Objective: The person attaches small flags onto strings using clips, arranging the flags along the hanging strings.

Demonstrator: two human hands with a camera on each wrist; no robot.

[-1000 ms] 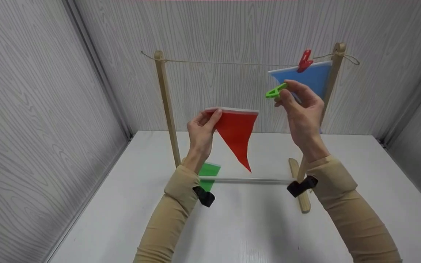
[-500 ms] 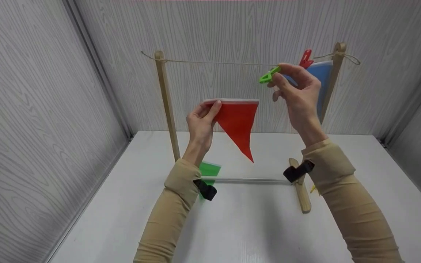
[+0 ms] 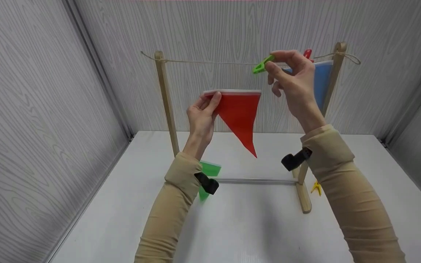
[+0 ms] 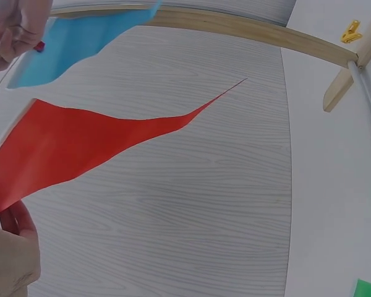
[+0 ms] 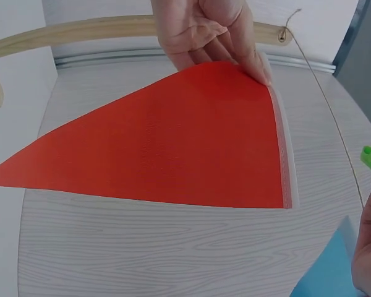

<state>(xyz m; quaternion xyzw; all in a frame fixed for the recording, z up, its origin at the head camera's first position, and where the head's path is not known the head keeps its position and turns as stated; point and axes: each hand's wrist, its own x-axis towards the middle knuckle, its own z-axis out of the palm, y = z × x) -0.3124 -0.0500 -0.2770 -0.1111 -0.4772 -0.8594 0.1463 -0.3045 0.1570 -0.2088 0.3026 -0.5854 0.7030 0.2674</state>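
Note:
My left hand (image 3: 203,115) pinches a red triangular pennant (image 3: 240,115) by the left end of its white top band. The pennant's tip hangs down, and its band lies below the string (image 3: 210,62). Higher and to the right, my right hand (image 3: 294,78) holds a small green clothespin (image 3: 263,64) between thumb and fingertips; the pin overlaps the string in the head view. Behind that hand a blue pennant (image 3: 323,82) hangs at the right end of the string, fixed by a red clothespin (image 3: 307,54). My right hand hides part of both.
The string runs between two wooden posts, the left post (image 3: 166,98) and the right post (image 3: 336,69). A pale rod (image 3: 254,180) joins them low down. A green pennant (image 3: 210,169) lies near the left forearm. By the right wooden foot (image 3: 304,199) is a yellow clothespin (image 3: 317,188).
Both hands have risen, the left with the red pennant. My right hand has also shifted left with the green clothespin, up to the string's height. The yellow clothespin has come into sight.

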